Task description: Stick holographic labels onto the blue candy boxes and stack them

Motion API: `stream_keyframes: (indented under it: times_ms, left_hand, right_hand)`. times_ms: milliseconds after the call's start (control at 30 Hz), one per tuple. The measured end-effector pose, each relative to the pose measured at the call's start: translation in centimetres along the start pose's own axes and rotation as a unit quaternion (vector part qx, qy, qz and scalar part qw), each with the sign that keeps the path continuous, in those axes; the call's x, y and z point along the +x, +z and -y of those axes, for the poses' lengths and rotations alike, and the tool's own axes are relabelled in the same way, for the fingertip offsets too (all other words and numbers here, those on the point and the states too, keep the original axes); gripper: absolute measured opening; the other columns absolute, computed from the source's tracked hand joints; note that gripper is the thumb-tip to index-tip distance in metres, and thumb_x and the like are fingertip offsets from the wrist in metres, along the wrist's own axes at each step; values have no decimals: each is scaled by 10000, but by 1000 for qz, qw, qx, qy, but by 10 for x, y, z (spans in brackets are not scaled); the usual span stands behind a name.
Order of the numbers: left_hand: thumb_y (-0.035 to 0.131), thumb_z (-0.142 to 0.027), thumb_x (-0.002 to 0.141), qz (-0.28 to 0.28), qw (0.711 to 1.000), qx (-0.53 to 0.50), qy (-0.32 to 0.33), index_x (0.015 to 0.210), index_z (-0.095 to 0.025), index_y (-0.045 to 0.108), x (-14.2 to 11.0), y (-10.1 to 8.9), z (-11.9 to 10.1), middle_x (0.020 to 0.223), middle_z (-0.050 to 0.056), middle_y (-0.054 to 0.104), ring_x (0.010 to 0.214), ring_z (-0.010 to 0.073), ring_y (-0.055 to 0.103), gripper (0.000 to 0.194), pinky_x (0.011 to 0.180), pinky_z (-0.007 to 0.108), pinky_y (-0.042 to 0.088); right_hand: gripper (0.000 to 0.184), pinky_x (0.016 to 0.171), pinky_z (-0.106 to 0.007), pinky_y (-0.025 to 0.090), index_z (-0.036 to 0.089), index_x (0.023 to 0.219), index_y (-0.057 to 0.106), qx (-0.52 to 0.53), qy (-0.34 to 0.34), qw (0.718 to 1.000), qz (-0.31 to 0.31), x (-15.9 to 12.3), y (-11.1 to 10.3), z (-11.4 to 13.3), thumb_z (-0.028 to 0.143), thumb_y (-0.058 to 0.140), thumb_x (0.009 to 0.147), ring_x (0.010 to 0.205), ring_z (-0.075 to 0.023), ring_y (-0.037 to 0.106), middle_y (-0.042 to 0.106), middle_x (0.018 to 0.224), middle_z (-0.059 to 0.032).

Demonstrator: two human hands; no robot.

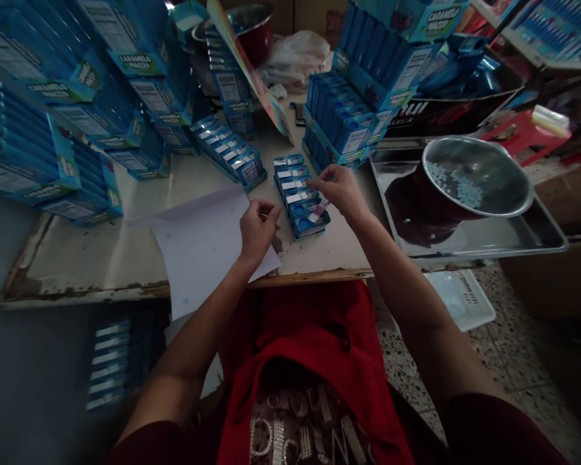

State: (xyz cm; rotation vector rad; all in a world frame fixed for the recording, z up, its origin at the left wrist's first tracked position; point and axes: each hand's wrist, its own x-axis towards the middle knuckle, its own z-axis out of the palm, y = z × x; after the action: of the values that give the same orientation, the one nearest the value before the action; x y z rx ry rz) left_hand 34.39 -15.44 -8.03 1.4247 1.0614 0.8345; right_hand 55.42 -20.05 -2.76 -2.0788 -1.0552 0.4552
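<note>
My right hand (pixel 341 194) is over a row of small blue boxes (pixel 297 173) on the table, its thumb and fingertips pinched together. A small, pale, see-through piece (pixel 318 211) shows just below those fingertips, against the nearest box. Several boxes in the row have white strips on top, and the front one shows a round blue shape. To the left of the row, my left hand (pixel 259 229) is closed with curled fingers; whatever it may hold is hidden. Beside it, a white sheet (pixel 208 226) with a few faint blue dots hangs over the table's front edge.
Stacks of blue boxes (pixel 145 97) crowd the left, with another stack (pixel 343 123) behind the row. On the right, a metal bowl (pixel 508 187) of small light-blue pieces rests on a metal tray (pixel 489 239). Another blue-box row (pixel 227 148) lies behind the sheet.
</note>
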Motion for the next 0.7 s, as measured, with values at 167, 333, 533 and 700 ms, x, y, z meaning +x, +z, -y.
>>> stream_keyframes:
  times_ms: [167, 333, 533, 700]
  left_hand:
    - [851, -597, 847, 106, 994, -29, 6, 909, -215, 778, -33, 6, -32, 824, 35, 747, 577, 127, 574, 393, 543, 281, 440]
    - [925, -564, 721, 145, 982, -113, -50, 720, -200, 729, -33, 9, -34, 739, 41, 728, 535, 100, 489, 413, 501, 271, 367]
    - [904, -456, 673, 170, 981, -79, -50, 704, -187, 713, -22, -17, -35, 720, 42, 713, 543, 107, 513, 331, 506, 268, 366]
    - [921, -441, 640, 174, 982, -20, -66, 697, -193, 691, 2, -27, -43, 688, 26, 677, 551, 107, 499, 343, 539, 259, 353]
  right_hand:
    - [281, 717, -334, 423, 216, 834, 667, 20, -29, 999, -21, -9, -1, 19, 448, 822, 871, 812, -212, 577, 596, 741, -24]
    - [412, 670, -314, 424, 230, 874, 648, 69, -10, 998, -6, -20, -2, 28, 612, 800, 912, 751, -188, 581, 569, 691, -4]
    - [545, 627, -284, 473, 253, 917, 576, 201, 52, 969, 135, -36, -21, 24, 424, 1020, 650, 694, -165, 630, 647, 707, 27]
    - [459, 629, -296, 485, 246, 863, 559, 207, 45, 972, 103, -33, -15, 19, 257, 954, 628, 661, -172, 650, 666, 674, 27]
